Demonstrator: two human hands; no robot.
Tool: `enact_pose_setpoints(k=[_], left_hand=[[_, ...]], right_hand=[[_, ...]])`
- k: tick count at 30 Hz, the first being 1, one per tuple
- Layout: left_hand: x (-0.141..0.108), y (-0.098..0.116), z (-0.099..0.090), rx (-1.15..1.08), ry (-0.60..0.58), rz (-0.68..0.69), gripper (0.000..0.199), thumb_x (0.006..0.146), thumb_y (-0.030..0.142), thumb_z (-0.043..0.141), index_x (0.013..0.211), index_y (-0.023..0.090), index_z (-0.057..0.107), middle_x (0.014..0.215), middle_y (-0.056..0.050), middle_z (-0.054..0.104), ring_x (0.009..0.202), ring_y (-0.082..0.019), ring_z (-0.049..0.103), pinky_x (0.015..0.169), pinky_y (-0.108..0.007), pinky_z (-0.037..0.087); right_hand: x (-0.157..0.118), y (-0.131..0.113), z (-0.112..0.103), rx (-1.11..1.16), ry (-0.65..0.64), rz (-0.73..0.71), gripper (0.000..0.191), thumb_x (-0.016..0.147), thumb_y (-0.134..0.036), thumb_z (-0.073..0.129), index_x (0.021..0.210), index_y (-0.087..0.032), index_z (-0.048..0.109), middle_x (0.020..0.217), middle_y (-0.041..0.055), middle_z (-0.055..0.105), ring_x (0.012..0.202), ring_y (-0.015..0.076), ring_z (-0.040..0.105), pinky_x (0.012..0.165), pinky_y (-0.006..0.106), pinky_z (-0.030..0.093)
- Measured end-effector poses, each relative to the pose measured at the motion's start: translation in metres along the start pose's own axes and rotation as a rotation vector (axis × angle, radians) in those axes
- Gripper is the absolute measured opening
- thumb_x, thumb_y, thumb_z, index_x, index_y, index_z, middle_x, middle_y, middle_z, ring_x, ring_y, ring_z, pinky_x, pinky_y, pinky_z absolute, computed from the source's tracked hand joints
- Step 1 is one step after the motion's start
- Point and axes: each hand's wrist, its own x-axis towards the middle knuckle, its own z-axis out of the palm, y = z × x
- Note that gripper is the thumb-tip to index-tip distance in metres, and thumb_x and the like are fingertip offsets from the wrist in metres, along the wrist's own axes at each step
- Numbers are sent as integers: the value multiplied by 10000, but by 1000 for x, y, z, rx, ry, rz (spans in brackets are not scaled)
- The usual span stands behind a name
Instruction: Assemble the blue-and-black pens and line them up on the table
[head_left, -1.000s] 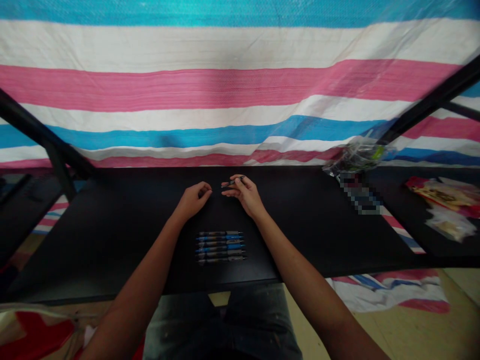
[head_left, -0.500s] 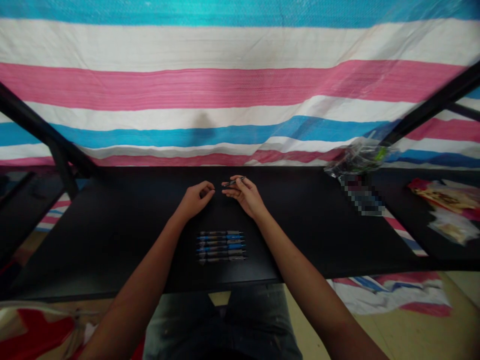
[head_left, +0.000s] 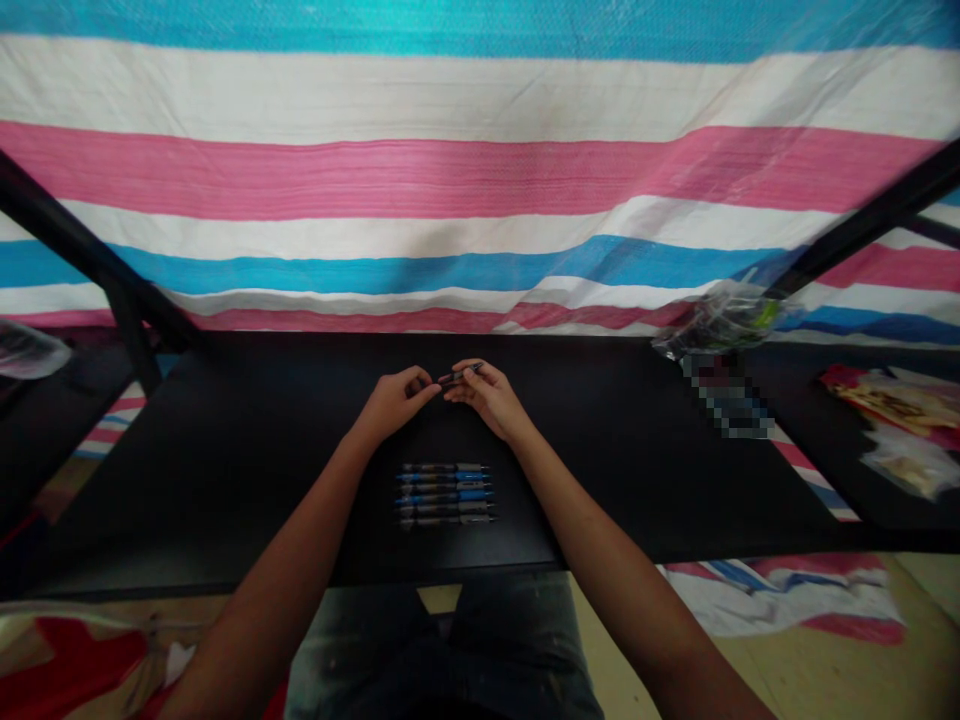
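Above the black table, my right hand (head_left: 491,400) pinches a dark pen (head_left: 459,376) between thumb and fingers, its right end tilted slightly up. My left hand (head_left: 397,402) is closed, with thumb and forefinger meeting at the pen's left end. What else may be between those fingertips is too small to make out. Nearer to me, several pens (head_left: 446,495) lie side by side in a neat row, some blue and some grey or black.
The black table (head_left: 600,460) runs across, with a striped tarp (head_left: 420,180) behind it. At the right stand a crumpled clear plastic bag (head_left: 720,315) and a blurred-out flat item (head_left: 727,397). Further right are more packets (head_left: 900,400). Black metal posts (head_left: 131,330) rise at both sides.
My hands have come together: the left hand moved right and its fingertips now meet the pen's left end. The right hand still holds the pen. The row of pens is unmoved.
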Motion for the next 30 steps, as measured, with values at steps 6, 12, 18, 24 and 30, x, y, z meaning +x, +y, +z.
enact_pose_setpoints(k=[6,12,18,24,30], left_hand=[[1,0,-1,-7,47,10,238,912,381,574,931,178,697,621,24,579,557,-122,501,556,-244,366],[2,-1,-2,-73,95,-2,234,897,366,586,946,174,709,653,14,590,574,-124,502,562,-249,370],[4,-2,-5,-202,170,-31,240,887,372,611,962,165,707,651,17,544,575,-120,458,546,-253,345],[5,-1,-6,-258,194,-57,278,884,388,614,1027,165,701,608,33,488,542,-114,422,516,-250,321],[5,-1,-5,-324,187,-61,448,870,379,644,1260,165,595,630,47,495,547,-107,439,539,-242,330]], right_hand=[[2,-3,-4,27,93,-60,304,820,-470,744,1002,-247,646,963,32,774,718,135,716,680,263,564],[2,-2,-3,-59,136,-53,311,748,-416,807,979,-223,729,832,8,726,690,126,674,654,252,536],[5,-1,-8,-250,125,-79,242,715,-330,819,911,-201,756,707,-18,671,623,113,583,618,256,485],[5,1,-6,-352,32,-73,220,692,-298,821,854,-193,715,715,-21,681,651,123,611,631,254,485],[5,0,-5,-353,40,-57,215,735,-336,793,843,-184,687,710,3,709,649,136,649,623,261,495]])
